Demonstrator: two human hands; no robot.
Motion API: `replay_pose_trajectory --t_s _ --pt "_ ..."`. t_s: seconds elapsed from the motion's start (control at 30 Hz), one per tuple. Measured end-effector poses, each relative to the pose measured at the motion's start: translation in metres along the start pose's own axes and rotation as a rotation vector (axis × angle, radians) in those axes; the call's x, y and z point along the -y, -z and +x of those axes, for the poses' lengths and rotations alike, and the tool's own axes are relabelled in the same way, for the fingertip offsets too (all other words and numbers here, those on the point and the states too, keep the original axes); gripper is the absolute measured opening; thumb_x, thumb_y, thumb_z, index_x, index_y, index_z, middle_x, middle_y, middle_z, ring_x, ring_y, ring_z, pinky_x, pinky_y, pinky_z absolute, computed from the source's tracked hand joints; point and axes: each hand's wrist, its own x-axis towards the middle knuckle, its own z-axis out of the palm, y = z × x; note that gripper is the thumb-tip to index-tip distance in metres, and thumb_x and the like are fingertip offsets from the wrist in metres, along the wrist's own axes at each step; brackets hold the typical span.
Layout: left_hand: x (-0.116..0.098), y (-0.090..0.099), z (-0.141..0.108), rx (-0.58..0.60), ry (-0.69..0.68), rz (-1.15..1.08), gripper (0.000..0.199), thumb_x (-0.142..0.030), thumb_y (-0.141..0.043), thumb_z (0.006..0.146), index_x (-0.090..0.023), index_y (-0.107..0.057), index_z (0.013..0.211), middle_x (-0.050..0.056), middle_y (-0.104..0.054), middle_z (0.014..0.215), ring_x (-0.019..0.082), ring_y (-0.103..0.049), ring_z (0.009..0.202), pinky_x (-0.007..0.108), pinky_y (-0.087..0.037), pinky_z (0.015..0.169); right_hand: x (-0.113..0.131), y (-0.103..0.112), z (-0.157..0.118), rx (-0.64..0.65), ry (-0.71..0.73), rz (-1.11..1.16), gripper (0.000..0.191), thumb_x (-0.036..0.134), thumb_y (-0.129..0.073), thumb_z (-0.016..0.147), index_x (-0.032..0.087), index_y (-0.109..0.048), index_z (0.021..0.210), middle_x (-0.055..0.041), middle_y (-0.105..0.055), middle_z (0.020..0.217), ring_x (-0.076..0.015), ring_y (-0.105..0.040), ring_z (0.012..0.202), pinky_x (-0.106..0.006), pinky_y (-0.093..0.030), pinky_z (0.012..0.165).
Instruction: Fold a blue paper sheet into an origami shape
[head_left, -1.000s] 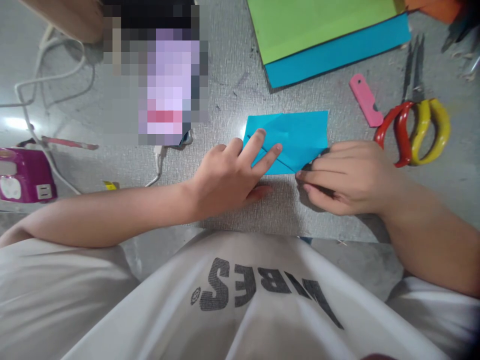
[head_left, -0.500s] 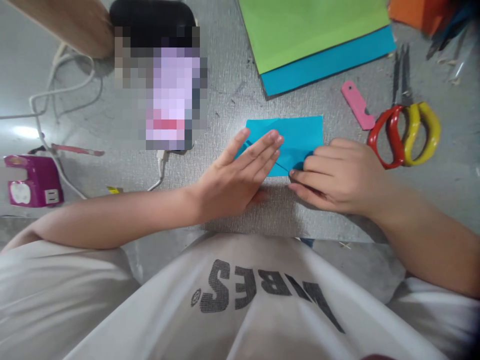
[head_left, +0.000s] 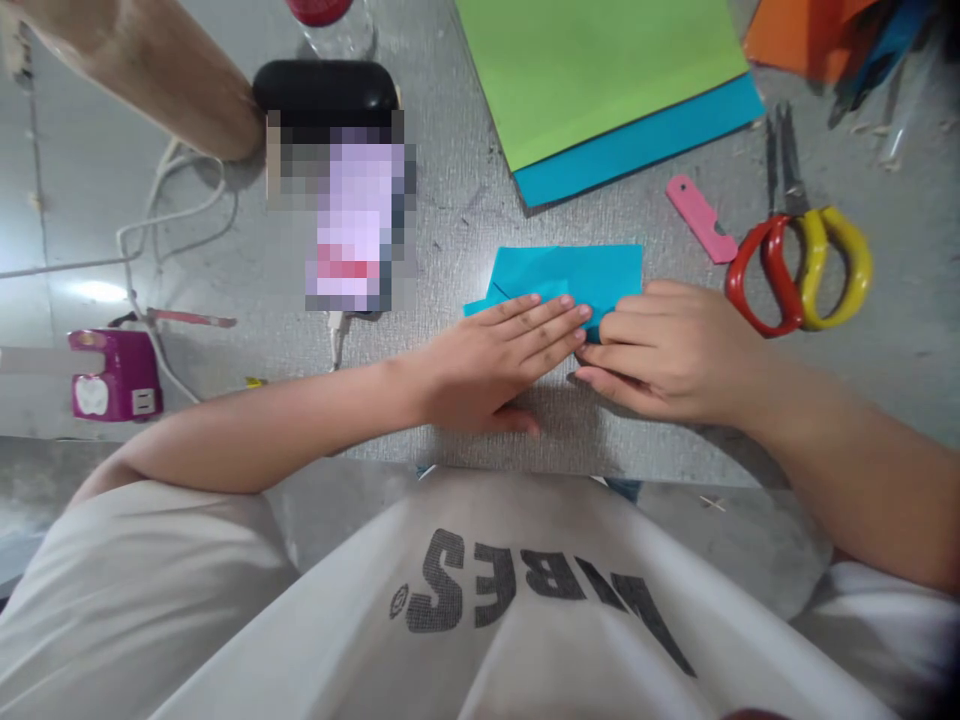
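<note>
A folded piece of blue paper (head_left: 570, 268) lies on the grey textured table in front of me, with a narrow flap sticking out at its left. My left hand (head_left: 502, 350) rests flat across its near edge, fingers stretched out and close together, thumb apart on the table. At the near right corner my right hand (head_left: 667, 350) has its fingers curled, with thumb and forefinger pinching the paper's edge. The fingertips of both hands almost meet there. Both hands cover the near part of the paper.
Scissors (head_left: 784, 272) with red and yellow handles and a pink folding cutter (head_left: 701, 220) lie at the right. Green sheets (head_left: 600, 80) over blue ones (head_left: 637, 145) lie behind. Leftward are a phone (head_left: 360, 220), a black case (head_left: 326, 95), a white cable (head_left: 161, 200) and a purple gadget (head_left: 116, 375).
My left hand has slid right and down along the paper, its fingers now flat near my right hand. The left flap shows more. The camera view has shifted slightly.
</note>
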Motion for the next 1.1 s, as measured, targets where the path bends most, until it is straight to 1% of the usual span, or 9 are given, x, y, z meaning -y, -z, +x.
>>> replay_pose_trajectory --t_s 0.17,0.37,0.6,0.73,0.83,0.93,0.97,1.03,1.1 --pt "-0.001 0.006 0.001 0.009 0.016 -0.025 0.138 -0.091 -0.085 0.11 0.0 -0.038 0.202 0.032 -0.034 0.211 0.047 -0.033 0.203 0.065 -0.032 0.167 0.0 -0.002 0.001 -0.023 0.004 0.022 0.043 0.031 -0.064 0.126 0.027 -0.079 0.086 -0.0032 -0.068 0.08 -0.0257 -0.058 0.083 -0.045 -0.035 0.08" --pt "0.0 0.009 0.007 0.03 0.118 0.023 0.146 -0.099 -0.081 0.108 -0.003 -0.031 0.205 0.032 -0.031 0.213 0.052 -0.031 0.203 0.069 -0.032 0.165 0.0 -0.003 0.002 -0.001 -0.022 0.051 0.043 0.031 -0.066 0.125 0.026 -0.078 0.085 -0.0032 -0.069 0.08 -0.0256 -0.059 0.083 -0.045 -0.035 0.081" --pt "0.023 -0.003 0.016 -0.047 0.245 0.077 0.139 -0.106 -0.053 0.116 -0.007 -0.021 0.209 0.031 -0.023 0.216 0.056 -0.026 0.203 0.075 -0.026 0.164 -0.003 -0.004 0.001 -0.008 0.013 0.032 0.037 0.03 -0.068 0.126 0.025 -0.083 0.092 -0.0035 -0.073 0.083 -0.0255 -0.062 0.083 -0.045 -0.036 0.08" --pt "0.033 -0.011 0.02 -0.096 0.315 0.089 0.151 -0.114 -0.048 0.111 -0.004 -0.016 0.208 0.036 -0.022 0.215 0.059 -0.022 0.204 0.079 -0.017 0.165 -0.003 -0.003 0.001 -0.001 0.021 0.009 0.035 0.028 -0.07 0.125 0.025 -0.084 0.093 -0.0034 -0.074 0.084 -0.025 -0.062 0.083 -0.044 -0.037 0.079" --pt "0.022 -0.007 0.019 -0.146 0.377 0.104 0.146 -0.112 -0.051 0.112 -0.009 -0.018 0.21 0.034 -0.022 0.215 0.061 -0.02 0.204 0.086 -0.013 0.164 -0.001 -0.003 0.002 -0.038 0.022 0.005 0.036 0.027 -0.071 0.125 0.025 -0.084 0.092 -0.003 -0.073 0.083 -0.0245 -0.062 0.083 -0.044 -0.036 0.08" --pt "-0.005 -0.002 0.009 -0.217 0.409 0.154 0.129 -0.099 -0.055 0.12 -0.012 -0.022 0.209 0.033 -0.025 0.215 0.06 -0.023 0.203 0.089 -0.014 0.163 0.0 -0.005 0.003 -0.076 0.016 0.0 0.038 0.028 -0.072 0.126 0.024 -0.084 0.09 -0.0031 -0.072 0.083 -0.024 -0.061 0.083 -0.044 -0.035 0.081" --pt "-0.015 -0.004 0.004 -0.22 0.384 0.176 0.124 -0.093 -0.057 0.123 -0.01 -0.024 0.209 0.033 -0.029 0.214 0.058 -0.025 0.203 0.086 -0.017 0.164 0.0 -0.005 0.003 -0.09 0.025 -0.009 0.041 0.029 -0.071 0.127 0.023 -0.083 0.088 -0.0033 -0.072 0.082 -0.0238 -0.061 0.083 -0.044 -0.035 0.081" --pt "-0.031 -0.011 -0.006 -0.237 0.197 0.208 0.111 -0.081 -0.055 0.129 -0.002 -0.032 0.204 0.033 -0.04 0.209 0.049 -0.036 0.202 0.073 -0.027 0.166 0.0 -0.007 0.003 -0.108 0.044 -0.038 0.048 0.031 -0.067 0.129 0.022 -0.081 0.084 -0.0038 -0.071 0.082 -0.0237 -0.06 0.083 -0.044 -0.035 0.08" --pt "-0.039 -0.022 -0.013 -0.266 0.08 0.202 0.108 -0.079 -0.054 0.13 0.004 -0.041 0.198 0.034 -0.048 0.205 0.046 -0.046 0.198 0.065 -0.036 0.165 0.001 -0.009 0.002 -0.095 0.031 -0.057 0.05 0.029 -0.063 0.13 0.023 -0.079 0.082 -0.0043 -0.071 0.082 -0.0242 -0.059 0.084 -0.045 -0.034 0.08"
